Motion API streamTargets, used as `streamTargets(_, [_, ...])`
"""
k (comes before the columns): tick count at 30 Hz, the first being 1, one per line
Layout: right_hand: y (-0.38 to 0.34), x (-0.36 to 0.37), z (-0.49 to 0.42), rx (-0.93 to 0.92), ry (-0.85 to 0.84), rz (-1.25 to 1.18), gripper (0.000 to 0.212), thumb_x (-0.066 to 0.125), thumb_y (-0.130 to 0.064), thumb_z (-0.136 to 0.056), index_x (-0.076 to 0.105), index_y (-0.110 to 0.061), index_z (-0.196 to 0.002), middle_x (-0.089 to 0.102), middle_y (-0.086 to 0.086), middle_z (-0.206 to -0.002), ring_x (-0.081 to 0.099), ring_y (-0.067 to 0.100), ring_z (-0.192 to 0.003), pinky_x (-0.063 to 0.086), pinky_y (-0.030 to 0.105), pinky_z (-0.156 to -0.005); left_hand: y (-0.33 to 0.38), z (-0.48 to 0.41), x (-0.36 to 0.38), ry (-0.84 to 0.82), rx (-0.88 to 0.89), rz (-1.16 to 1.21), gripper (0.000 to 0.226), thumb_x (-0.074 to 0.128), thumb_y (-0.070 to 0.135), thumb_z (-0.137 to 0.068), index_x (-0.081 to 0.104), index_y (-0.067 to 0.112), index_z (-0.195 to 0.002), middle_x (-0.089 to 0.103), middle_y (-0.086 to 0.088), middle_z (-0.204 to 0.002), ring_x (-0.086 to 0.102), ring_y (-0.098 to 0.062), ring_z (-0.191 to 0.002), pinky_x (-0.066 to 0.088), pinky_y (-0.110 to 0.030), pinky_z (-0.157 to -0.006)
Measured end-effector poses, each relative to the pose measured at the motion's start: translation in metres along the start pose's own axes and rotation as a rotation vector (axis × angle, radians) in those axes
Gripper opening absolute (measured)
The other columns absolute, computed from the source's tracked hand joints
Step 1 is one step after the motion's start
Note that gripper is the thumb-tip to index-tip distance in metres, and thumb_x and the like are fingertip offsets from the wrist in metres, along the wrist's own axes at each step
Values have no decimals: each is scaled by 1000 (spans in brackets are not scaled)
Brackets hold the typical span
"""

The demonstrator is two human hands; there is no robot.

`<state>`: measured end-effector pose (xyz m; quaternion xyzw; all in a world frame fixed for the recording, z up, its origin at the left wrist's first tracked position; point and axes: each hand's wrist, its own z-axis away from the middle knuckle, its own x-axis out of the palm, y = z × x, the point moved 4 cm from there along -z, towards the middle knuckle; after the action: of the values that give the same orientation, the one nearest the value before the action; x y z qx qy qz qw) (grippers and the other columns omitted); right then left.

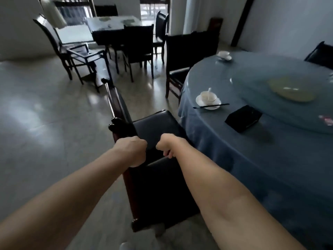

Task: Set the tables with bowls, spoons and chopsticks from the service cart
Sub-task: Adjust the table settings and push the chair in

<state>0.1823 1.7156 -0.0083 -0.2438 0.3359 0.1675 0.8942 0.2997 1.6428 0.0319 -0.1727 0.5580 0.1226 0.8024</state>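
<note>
Both my hands hold the top of a dark chair's backrest (pixel 158 186) in front of me. My left hand (pixel 134 152) grips its left end, and my right hand (pixel 166 146) curls over the rail a little to the right. The chair's seat (pixel 155 127) points toward the round table with a blue cloth (pixel 270 159) on the right. On that table stands a white bowl with a spoon in it (pixel 208 96) on a saucer, and dark chopsticks (pixel 210 106) lie across the saucer's front. A second white bowl set (pixel 224 55) sits at the far edge.
A glass turntable (pixel 288 94) fills the round table's middle, with a black flat case (pixel 243 120) at its near edge. More dark chairs (pixel 182 56) stand around it. A rectangular table (pixel 115 26) with chairs is at the back. Bare floor lies to the left.
</note>
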Motion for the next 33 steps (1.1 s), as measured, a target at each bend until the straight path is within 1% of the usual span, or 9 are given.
streamTargets(4, [-57, 1, -64, 76, -28, -119, 31, 47, -28, -96, 59, -6, -114, 71, 9, -100, 70, 29, -92, 56, 45, -90, -71, -50, 2, 41, 124, -114, 15, 50, 20, -83, 64, 22, -89, 63, 0, -86, 64, -26, -76, 38, -30, -53])
streamTargets(8, [-92, -13, -98, 167, -31, -205, 30, 48, -27, -96, 58, -6, -115, 70, 8, -98, 69, 25, -87, 57, 43, -87, -135, -115, -10, 45, 159, -119, 18, 49, 19, -83, 66, 22, -91, 56, 3, -74, 53, -19, -58, 35, -27, -45])
streamTargets(12, [-100, -48, -122, 282, 82, -259, 28, 47, -24, -93, 60, -5, -108, 71, 8, -95, 70, 26, -81, 58, 42, -82, -171, -184, -17, 49, 264, -175, 15, 49, 22, -86, 63, 23, -89, 44, 5, -67, 47, -19, -56, 34, -28, -44])
streamTargets(15, [-105, -69, -127, 407, 230, -302, 22, 48, -25, -91, 63, -9, -95, 71, 6, -85, 70, 24, -71, 57, 34, -66, -183, -231, -24, 54, 387, -195, 17, 48, 24, -86, 64, 21, -92, 46, 5, -69, 46, -15, -55, 33, -28, -43])
streamTargets(17, [-110, -78, -127, 500, 313, -352, 19, 49, -22, -88, 63, -9, -90, 71, 6, -83, 71, 24, -69, 58, 34, -66, -188, -253, -30, 55, 496, -196, 22, 48, 25, -86, 65, 22, -100, 51, 6, -77, 54, -17, -65, 37, -29, -49])
streamTargets(20, [-117, -72, -126, 646, 376, -406, 19, 51, -18, -87, 66, -7, -82, 72, 8, -77, 71, 26, -64, 57, 31, -59, -188, -280, -31, 66, 658, -248, 29, 48, 26, -87, 64, 21, -110, 63, -2, -105, 64, -25, -92, 41, -32, -60])
streamTargets(25, [-124, -62, -134, 838, 304, -531, 32, 50, -26, -91, 64, -7, -71, 61, 2, -41, 61, 21, -48, 45, 23, -46, -185, -323, -24, -7, 840, -361, 28, 48, 24, -91, 63, 19, -114, 63, -4, -114, 63, -24, -100, 43, -34, -68])
streamTargets(30, [-96, -115, -171, 877, 363, -624, 25, 49, -24, -91, 63, -7, -81, 72, 6, -73, 66, 23, -57, 50, 26, -52, -151, -394, -54, 11, 936, -321, 28, 46, 24, -90, 63, 19, -111, 62, -5, -114, 62, -24, -101, 42, -34, -70])
streamTargets(33, [-58, -160, -202, 885, 450, -655, 20, 49, -22, -87, 64, -8, -87, 71, 7, -77, 67, 23, -56, 48, 24, -50, -125, -451, -73, 28, 929, -194, 30, 43, 27, -91, 59, 22, -116, 61, -3, -117, 61, -23, -102, 43, -32, -73])
